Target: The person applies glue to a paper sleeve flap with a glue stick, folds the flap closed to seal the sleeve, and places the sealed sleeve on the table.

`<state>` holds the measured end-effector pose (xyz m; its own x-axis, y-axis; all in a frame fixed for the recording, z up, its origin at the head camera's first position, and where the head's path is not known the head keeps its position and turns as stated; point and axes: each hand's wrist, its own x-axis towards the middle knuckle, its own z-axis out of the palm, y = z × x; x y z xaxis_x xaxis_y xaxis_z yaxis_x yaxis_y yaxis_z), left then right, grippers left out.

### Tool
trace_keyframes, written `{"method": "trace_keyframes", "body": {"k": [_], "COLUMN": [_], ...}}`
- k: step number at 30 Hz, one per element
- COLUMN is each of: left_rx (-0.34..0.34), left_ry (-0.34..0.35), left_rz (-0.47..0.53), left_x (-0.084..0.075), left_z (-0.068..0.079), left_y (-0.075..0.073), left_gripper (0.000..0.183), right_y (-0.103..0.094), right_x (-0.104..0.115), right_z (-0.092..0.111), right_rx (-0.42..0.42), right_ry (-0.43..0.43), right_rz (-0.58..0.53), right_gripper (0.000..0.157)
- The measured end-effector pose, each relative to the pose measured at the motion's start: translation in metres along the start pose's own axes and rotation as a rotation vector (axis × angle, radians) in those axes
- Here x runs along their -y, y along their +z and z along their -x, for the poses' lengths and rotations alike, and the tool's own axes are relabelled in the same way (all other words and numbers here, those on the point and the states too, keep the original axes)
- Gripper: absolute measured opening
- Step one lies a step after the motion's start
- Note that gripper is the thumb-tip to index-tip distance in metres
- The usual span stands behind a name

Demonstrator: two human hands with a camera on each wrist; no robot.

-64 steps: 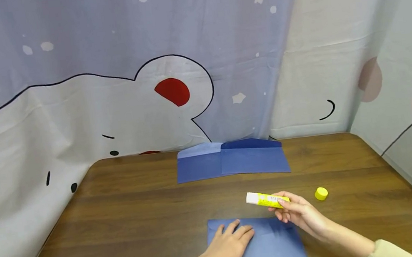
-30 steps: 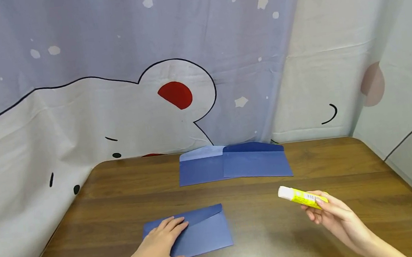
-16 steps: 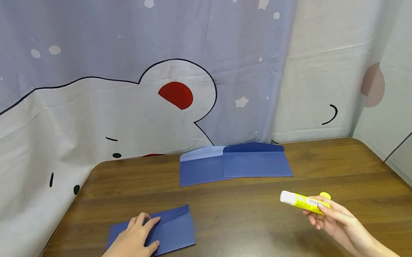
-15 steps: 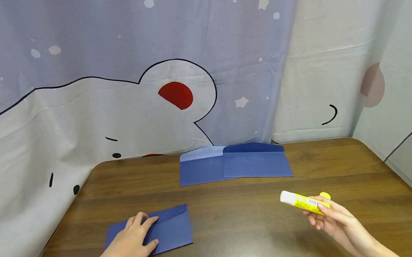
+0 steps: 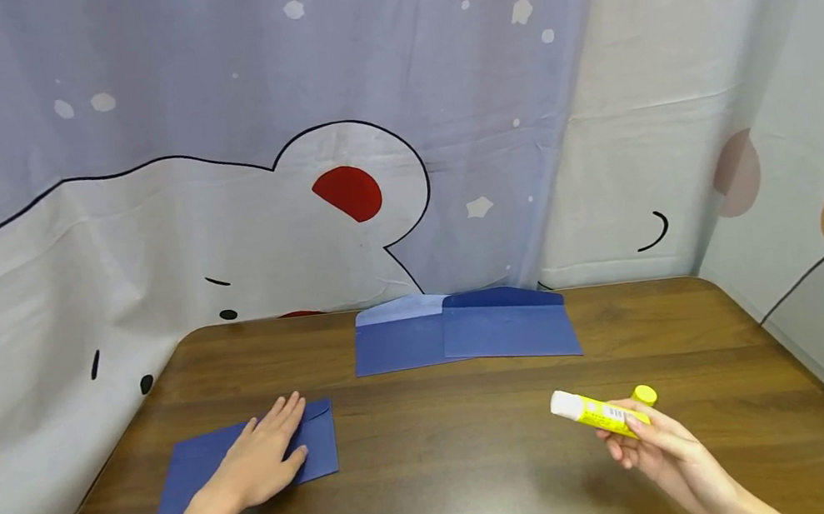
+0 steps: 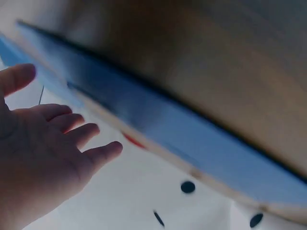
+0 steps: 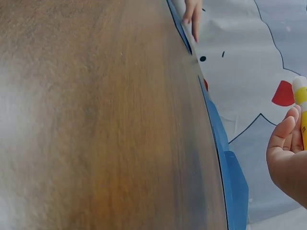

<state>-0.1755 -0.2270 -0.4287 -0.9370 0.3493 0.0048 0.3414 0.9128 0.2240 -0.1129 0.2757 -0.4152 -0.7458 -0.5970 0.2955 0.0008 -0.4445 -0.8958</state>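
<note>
My left hand (image 5: 256,464) is over a blue envelope (image 5: 196,464) at the left of the table, its fingers straight. The left wrist view shows the same envelope (image 6: 158,120) edge-on beside the spread fingers; contact between them is hard to tell. At the right, my right hand (image 5: 677,455) holds a yellow glue stick (image 5: 598,413) above the table. The stick's white end points left and away from the hand. The right wrist view catches only part of the glue stick (image 7: 302,100), cut off by the frame's edge.
Two more blue envelopes, a left one (image 5: 399,346) and a right one (image 5: 510,332), overlap at the table's back edge with flaps raised. A yellow cap (image 5: 644,395) stands behind my right hand. A printed curtain (image 5: 267,239) hangs behind the wooden table (image 5: 440,455).
My left hand has slid the envelope from front centre to the far left, then its fingers have straightened. The right hand has moved right with the glue stick, away from the envelope.
</note>
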Motion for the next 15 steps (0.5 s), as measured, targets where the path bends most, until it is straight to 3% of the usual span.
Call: {"method": "trace_keyframes", "body": {"k": [6, 15], "left_rx": [0.067, 0.102], "left_ry": [-0.005, -0.019], "left_rz": [0.022, -0.059], "left_x": [-0.007, -0.007], "left_z": [-0.01, -0.015], "left_y": [0.015, 0.011], "left_gripper": [0.062, 0.056], "right_y": [0.007, 0.0], "right_x": [0.001, -0.004], "right_z": [-0.001, 0.003], "right_rx": [-0.025, 0.044], "right_ry": [0.004, -0.057], "right_rz": [0.042, -0.034], "right_gripper": [0.049, 0.055]}}
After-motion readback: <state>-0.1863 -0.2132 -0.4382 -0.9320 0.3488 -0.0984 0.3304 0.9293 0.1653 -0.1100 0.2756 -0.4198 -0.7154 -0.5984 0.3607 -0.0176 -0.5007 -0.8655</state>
